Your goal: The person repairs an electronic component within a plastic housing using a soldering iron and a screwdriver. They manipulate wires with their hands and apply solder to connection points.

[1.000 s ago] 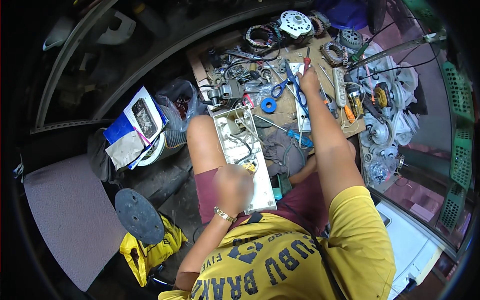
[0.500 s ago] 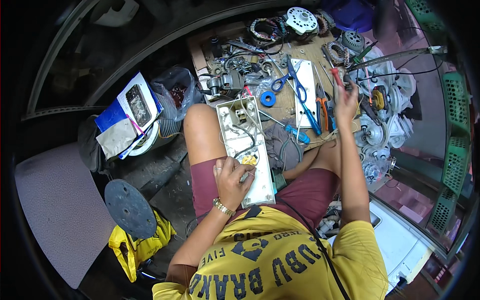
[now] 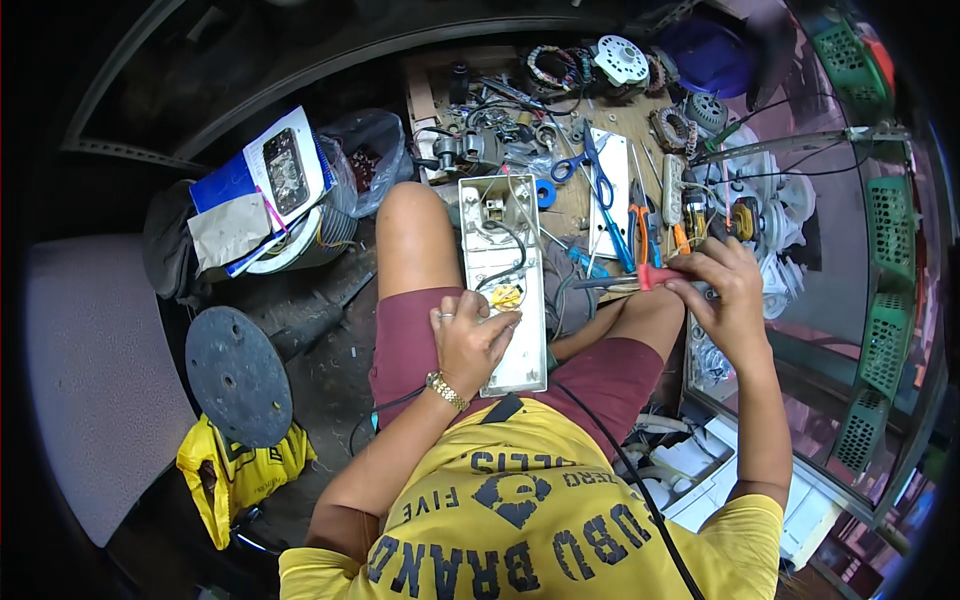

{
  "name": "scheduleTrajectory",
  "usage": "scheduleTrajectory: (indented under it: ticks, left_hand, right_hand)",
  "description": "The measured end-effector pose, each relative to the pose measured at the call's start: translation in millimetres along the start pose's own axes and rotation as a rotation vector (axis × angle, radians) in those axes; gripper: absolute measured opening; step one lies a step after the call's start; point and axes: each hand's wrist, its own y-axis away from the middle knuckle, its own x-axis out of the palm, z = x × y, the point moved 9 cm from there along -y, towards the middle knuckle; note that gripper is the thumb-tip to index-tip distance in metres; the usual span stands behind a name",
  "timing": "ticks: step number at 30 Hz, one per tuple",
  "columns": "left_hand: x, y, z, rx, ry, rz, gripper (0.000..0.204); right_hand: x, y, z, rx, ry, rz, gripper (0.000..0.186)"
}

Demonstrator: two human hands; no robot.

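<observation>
Across my lap lies a long white housing (image 3: 520,362), open side up, with a dark cable and a yellow round part (image 3: 506,297) inside. My left hand (image 3: 468,335) rests over its left edge, fingers pinched beside the yellow part; what they grip, if anything, is hidden. In my right hand (image 3: 730,290) is a screwdriver (image 3: 655,276) with a red handle, held above my right knee. Its dark shaft points left toward the housing, apart from it.
Blue-handled scissors (image 3: 590,165), orange-handled pliers (image 3: 638,215) and blue tape (image 3: 545,193) lie on the cluttered wooden bench. White plastic parts (image 3: 790,200) are heaped at the right. A round dark stool top (image 3: 238,377) and a yellow bag (image 3: 230,480) are at the left.
My right hand has come back from the bench toward my knee with the screwdriver, whose shaft now points left. My left hand remains at the yellow part. The view has shifted slightly.
</observation>
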Motion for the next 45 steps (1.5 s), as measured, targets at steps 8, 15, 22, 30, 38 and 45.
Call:
scheduleTrajectory:
  ticks: [8, 15, 22, 30, 38, 45]
  left_hand:
    - [-10.4, 8.4, 0.9, 0.073, 0.041, -0.027, 0.015]
    - [-18.9, 10.8, 7.2, 0.11, 0.077, 0.027, 0.024]
    - [-19.9, 9.2, 6.0, 0.095, 0.006, 0.026, 0.041]
    - [-14.0, 5.9, 9.3, 0.081, 0.044, 0.088, 0.039]
    - [-13.5, 5.5, 9.0, 0.075, 0.047, 0.091, 0.038]
    - [-13.0, 5.8, 7.6, 0.084, 0.028, 0.078, 0.034]
  right_hand:
    - [23.9, -39.8, 75.0, -0.29, 0.04, 0.032, 0.019]
    - [40.2, -60.9, 99.4, -0.402, 0.098, 0.089, 0.02]
    - [45.6, -69.9, 115.2, -0.477, 0.137, 0.109, 0.02]
    - [49.8, -72.5, 119.1, -0.506, 0.16, 0.115, 0.02]
    - [56.1, -71.7, 119.1, -0.517, 0.173, 0.117, 0.018]
    - [57.7, -74.7, 131.5, -0.586, 0.207, 0.122, 0.009]
